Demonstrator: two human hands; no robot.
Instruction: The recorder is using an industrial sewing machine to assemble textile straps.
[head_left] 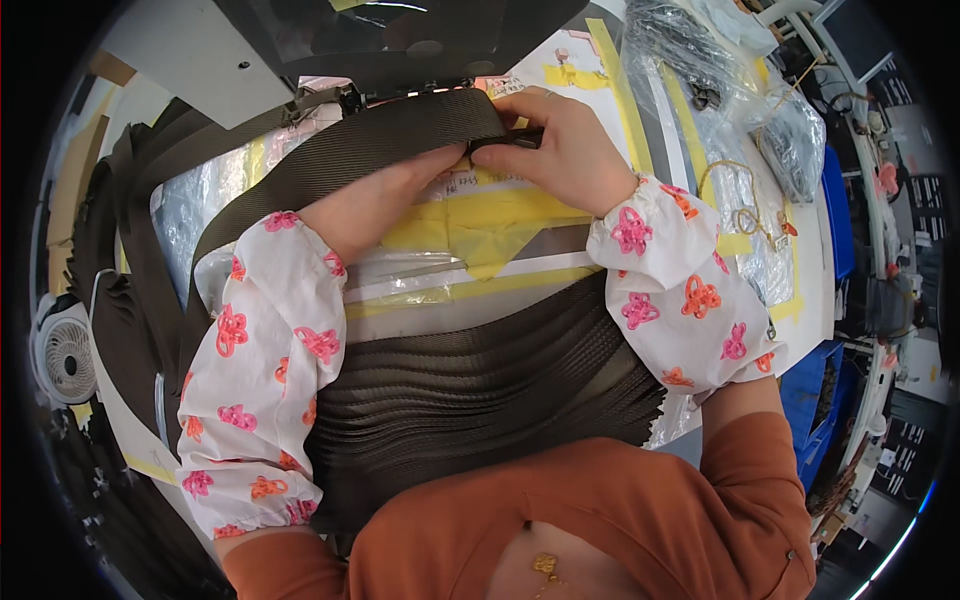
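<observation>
A sewing machine (400, 40) overhangs the top centre. Below its foot, a wide dark olive webbing strap (330, 150) runs from the left to my hands. My right hand (560, 150) is closed on its right end and a small dark piece there, too hidden to name. My left hand (410, 190) reaches beneath the strap toward the same spot; its fingertips are mostly hidden. Under both hands lies a white work surface with yellow tape (470, 230). A thick layered pile of similar straps (450, 390) lies close to my body, between my forearms.
More straps (130, 230) drape over the left edge, beside a small white fan (65, 350). At the right lie plastic-wrapped items (790, 150) and a loose cord (740, 220). Blue bins (805, 400) stand past the right edge, with cluttered shelving (890, 300) beyond.
</observation>
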